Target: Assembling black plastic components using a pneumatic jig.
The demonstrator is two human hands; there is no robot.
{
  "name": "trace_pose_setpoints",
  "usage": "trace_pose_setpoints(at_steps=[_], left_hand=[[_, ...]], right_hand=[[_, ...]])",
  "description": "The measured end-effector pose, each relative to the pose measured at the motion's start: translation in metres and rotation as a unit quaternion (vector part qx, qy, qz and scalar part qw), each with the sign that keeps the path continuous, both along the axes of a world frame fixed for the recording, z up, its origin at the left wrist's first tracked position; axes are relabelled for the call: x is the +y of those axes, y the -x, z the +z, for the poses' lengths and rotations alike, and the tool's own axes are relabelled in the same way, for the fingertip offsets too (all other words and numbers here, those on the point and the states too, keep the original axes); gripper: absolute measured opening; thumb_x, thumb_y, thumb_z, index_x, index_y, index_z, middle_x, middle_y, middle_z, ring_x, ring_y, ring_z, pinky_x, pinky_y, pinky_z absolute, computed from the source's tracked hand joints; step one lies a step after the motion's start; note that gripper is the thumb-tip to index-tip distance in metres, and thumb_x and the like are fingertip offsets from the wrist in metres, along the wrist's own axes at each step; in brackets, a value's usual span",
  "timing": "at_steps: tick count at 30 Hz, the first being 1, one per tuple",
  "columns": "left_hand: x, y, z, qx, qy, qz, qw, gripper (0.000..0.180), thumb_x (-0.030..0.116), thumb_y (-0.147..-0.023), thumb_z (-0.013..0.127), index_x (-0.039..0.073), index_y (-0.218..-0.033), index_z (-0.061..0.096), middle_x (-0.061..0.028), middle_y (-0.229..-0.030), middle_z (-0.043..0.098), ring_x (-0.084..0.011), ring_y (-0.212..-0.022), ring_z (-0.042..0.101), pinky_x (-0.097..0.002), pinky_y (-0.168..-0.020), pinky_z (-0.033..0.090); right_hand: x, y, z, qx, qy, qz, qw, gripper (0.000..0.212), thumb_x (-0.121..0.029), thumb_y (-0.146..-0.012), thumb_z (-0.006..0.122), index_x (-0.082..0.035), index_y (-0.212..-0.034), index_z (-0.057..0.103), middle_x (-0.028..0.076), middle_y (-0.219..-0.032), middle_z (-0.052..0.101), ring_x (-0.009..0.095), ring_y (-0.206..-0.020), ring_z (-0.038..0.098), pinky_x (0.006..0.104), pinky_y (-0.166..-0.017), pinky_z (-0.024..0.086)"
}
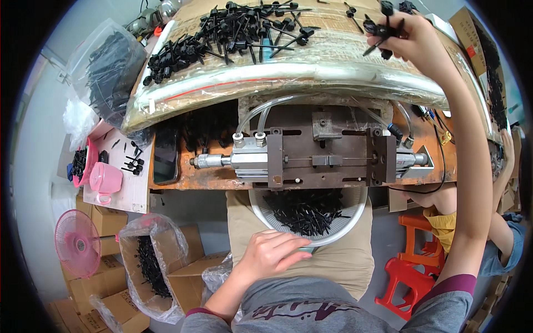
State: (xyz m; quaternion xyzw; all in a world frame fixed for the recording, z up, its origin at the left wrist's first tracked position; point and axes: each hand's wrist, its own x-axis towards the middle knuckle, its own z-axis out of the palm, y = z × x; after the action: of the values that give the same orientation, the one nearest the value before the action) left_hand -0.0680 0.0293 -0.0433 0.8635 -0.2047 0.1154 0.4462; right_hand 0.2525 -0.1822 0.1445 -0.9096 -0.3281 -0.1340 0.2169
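Grip of right hand point(413, 41) pinches black parts point(383, 29); loose left hand point(266, 255) touches basket rim point(348, 227).

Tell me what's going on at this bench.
A person is working here bare-handed. Their right hand grips some black stemmed plastic parts over the far right of the cardboard-topped surface, where a loose pile of similar parts lies to the left. Their left hand is at the near rim of a white basket on their lap, holding slender black pieces. Between them sits a pneumatic fixture, touched by neither hand.
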Motion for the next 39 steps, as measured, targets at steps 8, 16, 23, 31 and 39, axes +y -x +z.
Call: trace_pose_setpoints(at_steps=[8,16,23,31,39], left_hand=[[-0.008,-0.031,0.062,0.044,0.306,0.078,0.948,0.039,-0.007,-0.077,0.075,-0.005,-0.114,0.066,-0.0155,-0.104,0.068,-0.0177,-0.085,0.069,-0.0278,-0.075,0.059],[-0.019,-0.036,0.073,0.079,0.345,0.005,0.935,0.045,-0.006,-0.072,0.079,-0.002,-0.115,0.067,-0.0123,-0.101,0.067,-0.0151,-0.089,0.069,-0.0255,-0.077,0.059],[-0.019,-0.042,0.063,-0.067,0.124,0.092,0.986,0.037,0.0,-0.07,0.08,0.002,-0.106,0.07,-0.011,-0.102,0.067,-0.0213,-0.083,0.066,-0.0308,-0.071,0.055],[-0.031,-0.067,0.04,-0.149,-0.165,0.129,0.966,0.025,0.009,-0.072,0.077,0.002,-0.095,0.07,-0.0122,-0.122,0.065,-0.0225,-0.082,0.067,-0.0314,-0.073,0.054],[-0.037,-0.074,0.044,-0.123,-0.205,0.127,0.963,0.024,0.01,-0.071,0.077,0.002,-0.092,0.07,-0.0127,-0.121,0.066,-0.0185,-0.066,0.066,-0.0281,-0.064,0.053]], right_hand=[[0.019,0.131,-0.043,-0.12,-0.1,0.279,0.947,0.033,0.006,-0.068,0.064,-0.001,-0.1,0.071,0.014,-0.091,0.068,0.025,-0.073,0.067,0.0306,-0.063,0.055],[0.013,0.183,-0.098,-0.193,-0.105,0.262,0.94,0.04,-0.006,-0.065,0.07,0.01,-0.101,0.067,0.02,-0.095,0.066,0.019,-0.061,0.06,0.0268,-0.048,0.048],[-0.002,0.192,-0.11,-0.087,-0.245,0.149,0.954,0.029,0.006,-0.072,0.076,0.002,-0.1,0.071,0.015,-0.091,0.069,0.023,-0.077,0.068,0.0297,-0.06,0.053],[-0.012,0.218,-0.105,0.361,-0.512,0.018,0.779,0.013,-0.009,-0.09,0.067,0.003,-0.094,0.066,0.012,-0.083,0.068,0.008,-0.052,0.055,0.0183,-0.047,0.042],[-0.012,0.221,-0.114,0.426,-0.521,-0.02,0.739,0.018,-0.017,-0.093,0.064,0.0,-0.09,0.059,0.01,-0.076,0.067,0.004,-0.049,0.049,0.0166,-0.043,0.038]])
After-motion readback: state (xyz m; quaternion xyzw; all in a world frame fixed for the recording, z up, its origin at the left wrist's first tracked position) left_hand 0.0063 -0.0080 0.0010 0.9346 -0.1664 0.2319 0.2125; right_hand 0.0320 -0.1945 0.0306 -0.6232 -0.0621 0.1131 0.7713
